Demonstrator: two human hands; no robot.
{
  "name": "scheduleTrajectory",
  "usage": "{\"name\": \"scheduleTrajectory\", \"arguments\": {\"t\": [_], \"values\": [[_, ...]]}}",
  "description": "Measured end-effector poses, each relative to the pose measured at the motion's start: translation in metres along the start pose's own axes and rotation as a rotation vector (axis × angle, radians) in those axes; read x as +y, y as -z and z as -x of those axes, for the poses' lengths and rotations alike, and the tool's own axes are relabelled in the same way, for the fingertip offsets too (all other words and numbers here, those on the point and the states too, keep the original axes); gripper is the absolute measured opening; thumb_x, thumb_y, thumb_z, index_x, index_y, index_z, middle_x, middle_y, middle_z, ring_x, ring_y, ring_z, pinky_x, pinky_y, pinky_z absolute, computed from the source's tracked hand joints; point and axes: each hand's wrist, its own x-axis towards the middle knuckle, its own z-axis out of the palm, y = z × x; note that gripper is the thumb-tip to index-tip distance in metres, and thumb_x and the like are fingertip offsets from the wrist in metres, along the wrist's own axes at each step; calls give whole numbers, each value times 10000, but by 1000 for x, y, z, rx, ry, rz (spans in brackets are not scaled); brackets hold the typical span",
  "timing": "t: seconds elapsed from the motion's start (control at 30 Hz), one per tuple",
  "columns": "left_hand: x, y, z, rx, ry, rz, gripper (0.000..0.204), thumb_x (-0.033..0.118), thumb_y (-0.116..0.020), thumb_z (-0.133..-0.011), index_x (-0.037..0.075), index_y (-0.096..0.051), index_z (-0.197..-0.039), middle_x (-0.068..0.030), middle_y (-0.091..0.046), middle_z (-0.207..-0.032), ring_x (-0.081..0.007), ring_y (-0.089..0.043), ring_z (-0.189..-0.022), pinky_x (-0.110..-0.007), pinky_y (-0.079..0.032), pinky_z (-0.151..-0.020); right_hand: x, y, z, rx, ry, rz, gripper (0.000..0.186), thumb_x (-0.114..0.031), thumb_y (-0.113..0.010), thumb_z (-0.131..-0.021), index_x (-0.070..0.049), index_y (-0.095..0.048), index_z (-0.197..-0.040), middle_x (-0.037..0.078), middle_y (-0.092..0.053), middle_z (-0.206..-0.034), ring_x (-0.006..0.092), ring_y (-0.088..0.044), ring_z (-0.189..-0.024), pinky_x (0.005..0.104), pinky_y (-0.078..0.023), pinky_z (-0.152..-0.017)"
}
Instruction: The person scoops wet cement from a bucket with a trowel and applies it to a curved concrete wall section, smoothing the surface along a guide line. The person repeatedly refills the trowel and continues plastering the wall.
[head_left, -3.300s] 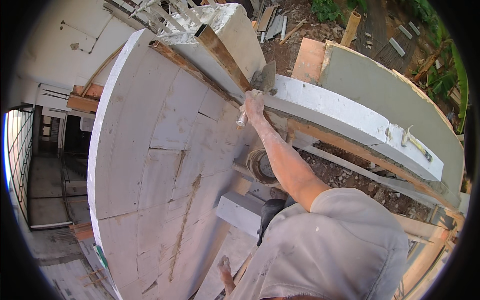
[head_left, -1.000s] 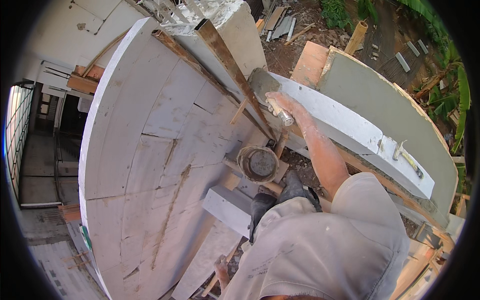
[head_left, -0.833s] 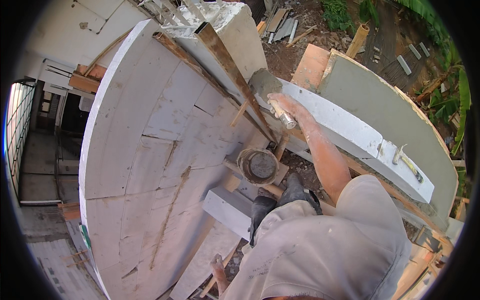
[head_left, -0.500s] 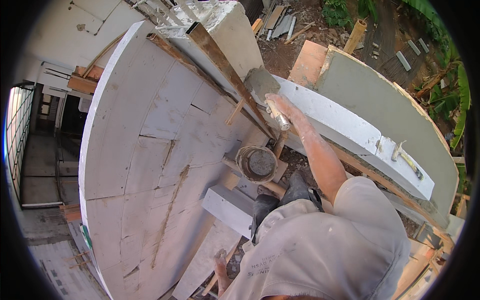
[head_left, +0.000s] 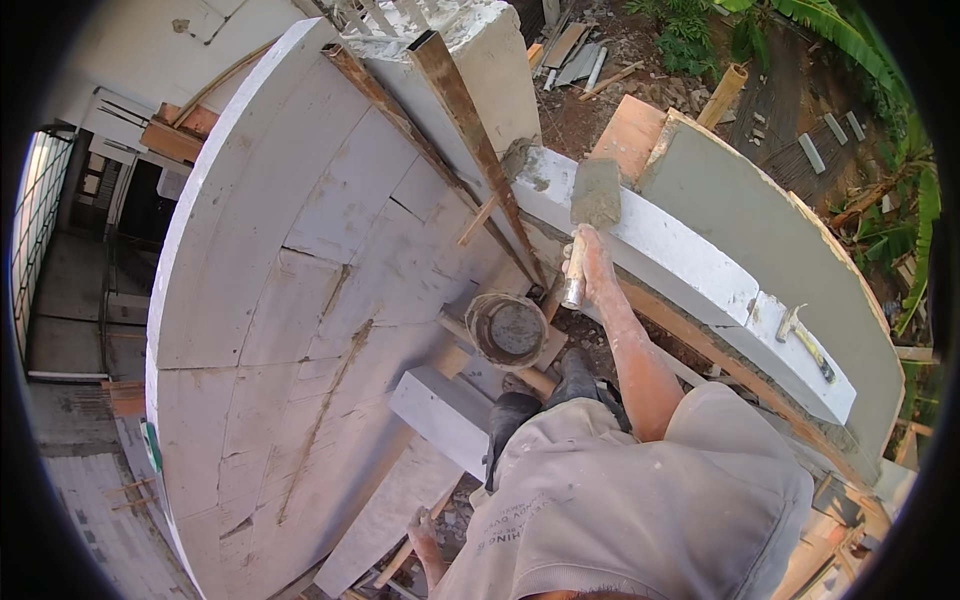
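My right hand [head_left: 594, 258] is closed around the handle of a trowel. The mortar-smeared trowel blade [head_left: 597, 192] is over the top of the low white block wall [head_left: 680, 255]. A dab of wet mortar [head_left: 516, 157] sits where that wall meets the concrete column [head_left: 490, 90]. Low on the left, my left hand [head_left: 423, 530] hangs beside a long pale block [head_left: 390, 520]; its fingers look loosely apart, with nothing seen in them. A bucket of grey mortar [head_left: 512, 332] stands in front of my feet. On the wall's right part lies a hammer [head_left: 808, 345].
A tall white block wall [head_left: 290, 330] curves along the left. Two rusty metal bars [head_left: 462, 120] lean beside the column. A white block [head_left: 440, 412] is near my legs. Behind the low wall is a grey mortared surface [head_left: 770, 220]; rubble and plants [head_left: 890, 220] lie farther off.
My right hand has drawn the trowel from the column joint rightward along the low wall. Mortar now shows at the joint. The whole view has shifted slightly.
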Motion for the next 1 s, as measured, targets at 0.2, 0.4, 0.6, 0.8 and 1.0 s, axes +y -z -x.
{"name": "scheduleTrajectory", "arguments": {"t": [0.2, 0.4, 0.6, 0.8, 1.0], "values": [[33, 3, 27, -189, 16, -135, 319, 240, -633, -856, 17, -698, -1075, 4, -572, -641, -101, -502, -568, -267, -390, -506, 56, -67, -8, 156, 53, -133, 333, -342, -495, -937, -26, -501, -1043, 84, -534, -731, 183, -548, -521, 310, -495, -426], [22, 14, 18, 10, 25, 36, 358, 242, -625, -868, -26, -676, -1100, -9, -583, -676, -92, -504, -572, -255, -390, -504, 13, -105, -79, 94, 6, -93, 335, -319, -485, -908, -3, -543, -1001, 99, -540, -727, 208, -547, -503, 355, -485, -417], [-32, -2, 33, -22, 132, 95, 356, 240, -625, -874, -23, -675, -1108, -13, -592, -696, -95, -514, -589, -258, -402, -514, -27, -55, -111, -32, -4, 314, 363, -398, -530, -932, -38, -561, -962, 74, -548, -710, 195, -547, -497, 342, -478, -410], [-81, -12, 62, -192, 263, 33, 357, 238, -623, -877, -21, -673, -1117, -17, -596, -707, -94, -520, -599, -255, -408, -521, -3, -52, -84, -92, -44, 307, 426, -420, -529, -915, -27, -572, -1077, 93, -568, -725, 202, -554, -487, 361, -466, -400], [-55, 5, 31, -218, 232, 66, 357, 236, -622, -880, -19, -671, -1126, -20, -600, -718, -94, -526, -608, -252, -414, -528, 0, -61, -99, -86, -157, 150, 381, -418, -505, -926, -45, -546, -992, 84, -558, -694, 193, -534, -458, 352, -462, -383]]}}
